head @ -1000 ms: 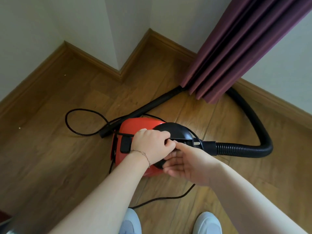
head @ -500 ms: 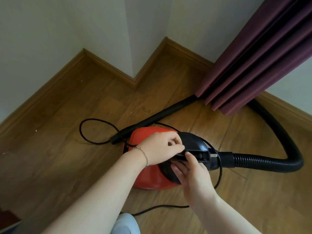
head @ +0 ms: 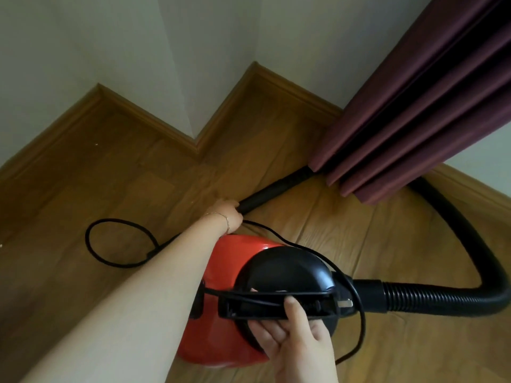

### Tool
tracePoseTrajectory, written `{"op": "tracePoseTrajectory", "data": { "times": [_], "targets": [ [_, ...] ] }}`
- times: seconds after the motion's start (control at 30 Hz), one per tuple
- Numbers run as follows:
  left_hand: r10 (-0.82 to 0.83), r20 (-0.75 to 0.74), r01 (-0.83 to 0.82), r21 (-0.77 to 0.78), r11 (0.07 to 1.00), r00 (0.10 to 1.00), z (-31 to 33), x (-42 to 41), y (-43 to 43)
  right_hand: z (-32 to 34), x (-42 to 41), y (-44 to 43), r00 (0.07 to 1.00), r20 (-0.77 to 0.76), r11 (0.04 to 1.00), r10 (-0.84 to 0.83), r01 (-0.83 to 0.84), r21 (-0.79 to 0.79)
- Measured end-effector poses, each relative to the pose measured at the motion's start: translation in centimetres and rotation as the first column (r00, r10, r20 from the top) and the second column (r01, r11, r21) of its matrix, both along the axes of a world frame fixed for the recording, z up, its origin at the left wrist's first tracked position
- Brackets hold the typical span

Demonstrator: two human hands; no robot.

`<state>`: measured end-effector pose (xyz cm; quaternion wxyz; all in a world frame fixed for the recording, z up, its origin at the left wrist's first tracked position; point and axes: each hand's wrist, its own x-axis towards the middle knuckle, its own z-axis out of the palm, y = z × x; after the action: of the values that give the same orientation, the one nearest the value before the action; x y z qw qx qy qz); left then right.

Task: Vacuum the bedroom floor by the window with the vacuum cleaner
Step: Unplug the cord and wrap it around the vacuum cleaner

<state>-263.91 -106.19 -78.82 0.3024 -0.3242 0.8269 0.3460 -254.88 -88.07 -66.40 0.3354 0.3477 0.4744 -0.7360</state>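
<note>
The red vacuum cleaner (head: 229,266) with its black top sits low in the view over the wooden floor (head: 110,175). My right hand (head: 293,341) grips its black carry handle (head: 257,305), thumb on top and fingers underneath. My left hand (head: 226,214) reaches past the body and closes round the near end of the black wand (head: 276,189), which lies on the floor and runs under the curtain (head: 414,106). The ribbed black hose (head: 456,244) loops from the vacuum's front round behind the curtain.
The black power cord (head: 94,250) lies looped on the floor at left, and its plug (head: 345,302) sits by the handle. Wooden skirting (head: 154,125) lines a jutting wall corner ahead. The maroon curtain hangs to the floor at right.
My left hand has left the vacuum's handle and reached forward to the wand's end. My right hand has taken hold of the handle. The vacuum now fills more of the view.
</note>
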Motion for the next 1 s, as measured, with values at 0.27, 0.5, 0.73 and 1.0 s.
{"op": "tracePoseTrajectory", "data": {
  "times": [0.27,0.5,0.73,1.0],
  "targets": [
    [-0.105,0.242,0.122,-0.056,0.991,0.965,-2.1,0.0,-1.0,-0.1,-0.4,0.3,0.999,0.024,1.0,0.025,-0.025,-0.018],
    [-0.059,0.359,0.142,-0.21,0.967,0.932,-4.3,0.7,-1.7,-0.6,-0.6,0.7,0.997,-0.002,0.996,0.074,-0.074,-0.056],
    [-0.099,0.256,0.171,-0.278,0.945,0.962,-2.2,0.6,-1.6,-0.9,-0.9,0.8,0.996,0.035,0.996,0.081,-0.08,-0.049],
    [-0.082,0.218,0.151,-0.324,0.934,0.972,2.4,1.4,-1.3,1.0,-1.3,0.9,0.992,0.122,0.997,0.031,-0.022,-0.073]
  ]
}}
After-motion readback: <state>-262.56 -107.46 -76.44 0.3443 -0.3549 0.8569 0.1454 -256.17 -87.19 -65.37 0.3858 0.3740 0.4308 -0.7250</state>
